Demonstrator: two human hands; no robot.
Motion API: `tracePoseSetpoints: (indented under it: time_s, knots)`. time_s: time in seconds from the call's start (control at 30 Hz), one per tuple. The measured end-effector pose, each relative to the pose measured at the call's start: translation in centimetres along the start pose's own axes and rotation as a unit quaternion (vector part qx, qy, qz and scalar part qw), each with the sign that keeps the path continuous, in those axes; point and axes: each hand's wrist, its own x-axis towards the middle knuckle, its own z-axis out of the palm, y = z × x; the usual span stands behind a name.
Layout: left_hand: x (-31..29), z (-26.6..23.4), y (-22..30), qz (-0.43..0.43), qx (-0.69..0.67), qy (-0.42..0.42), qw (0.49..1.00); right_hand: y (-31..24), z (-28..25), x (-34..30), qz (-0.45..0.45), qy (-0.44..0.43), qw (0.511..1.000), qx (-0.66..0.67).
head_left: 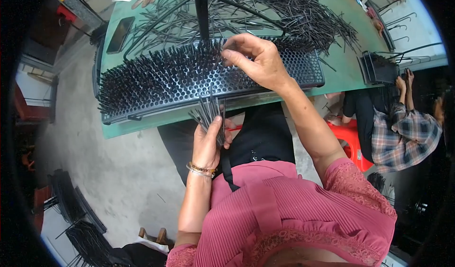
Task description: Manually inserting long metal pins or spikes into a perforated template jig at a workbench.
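Note:
A long black perforated rack (294, 68) lies across the near part of the table. Thin black rods (156, 72) stand upright in its holes, densely from the left end to about the middle, while bare holes show toward the right. My left hand (208, 136) is closed around a bundle of similar rods (208, 113), fanned upward just in front of the rack's near edge. Over the rack's middle, my right hand (256, 61) has thumb and forefinger brought together beside the standing rods. Whatever sits between those fingertips is too small to make out.
Loose black rods (303, 11) pile up across the back of the green table (113, 132). A black frame (201, 16) rises behind the rack. A phone (121, 35) lies at left. On the right, a person in a plaid shirt (403, 132) works near a red stool (350, 144) and another rack (381, 70).

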Motion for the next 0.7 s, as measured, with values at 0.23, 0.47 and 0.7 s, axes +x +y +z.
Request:
tracePoseSetpoints:
  time_s: [0.23, 0.47, 0.7]
  knots:
    - [0.0, -0.2, -0.1, -0.014, -0.003, -0.011, 1.0, -0.1, 0.7, -0.3, 0.006, -0.02, 0.999, -0.028]
    - [-0.2, -0.3, -0.3, -0.013, -0.002, 0.007, 1.0, -0.7, -0.2, 0.1, -0.043, -0.085, 0.986, -0.139]
    - [-0.3, -0.1, -0.2, -0.006, -0.008, -0.017, 1.0, -0.3, 0.9, 0.0, 0.01, -0.052, 0.995, -0.082]
